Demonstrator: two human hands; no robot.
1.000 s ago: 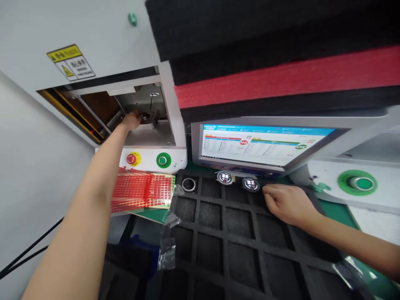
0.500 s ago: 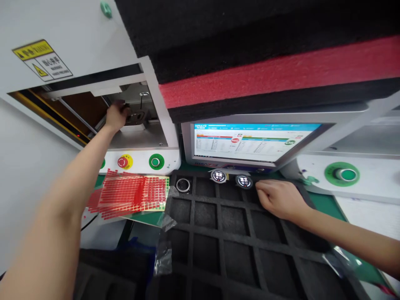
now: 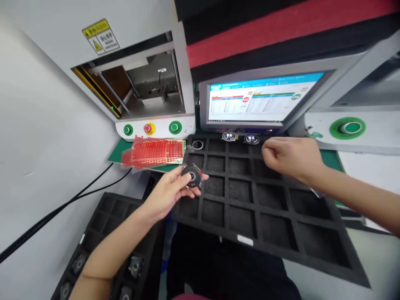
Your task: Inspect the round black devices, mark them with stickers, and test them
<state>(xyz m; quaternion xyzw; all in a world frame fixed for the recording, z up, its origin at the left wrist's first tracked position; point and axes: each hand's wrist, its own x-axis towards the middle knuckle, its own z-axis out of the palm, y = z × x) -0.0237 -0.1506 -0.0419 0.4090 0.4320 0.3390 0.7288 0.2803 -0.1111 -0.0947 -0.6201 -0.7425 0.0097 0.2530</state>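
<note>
My left hand (image 3: 168,189) pinches a round black watch part (image 3: 191,176) between thumb and fingers, above the left side of the black foam tray (image 3: 246,238). The part has a ringed centre and a small red spot. My right hand (image 3: 292,158) is curled into a fist over the tray's far right; whatever it may hold is hidden. Left of that fist, two lit round watch faces, one watch (image 3: 229,136) and another watch (image 3: 251,139), rest along the tray's far edge. A silver-rimmed ring-shaped watch case (image 3: 197,145) lies in the far left compartment.
At the left stands a machine with an open bay holding a metal fixture (image 3: 154,93), with buttons and a red emergency stop (image 3: 148,128) below. Red sticker sheets (image 3: 156,152), a monitor (image 3: 250,100) and a second foam tray (image 3: 108,208) with several parts surround me. Black cables (image 3: 78,196) cross at left.
My left hand has come out of the machine bay and now holds the round watch part over the tray. My right hand stays a fist. The camera view has shifted.
</note>
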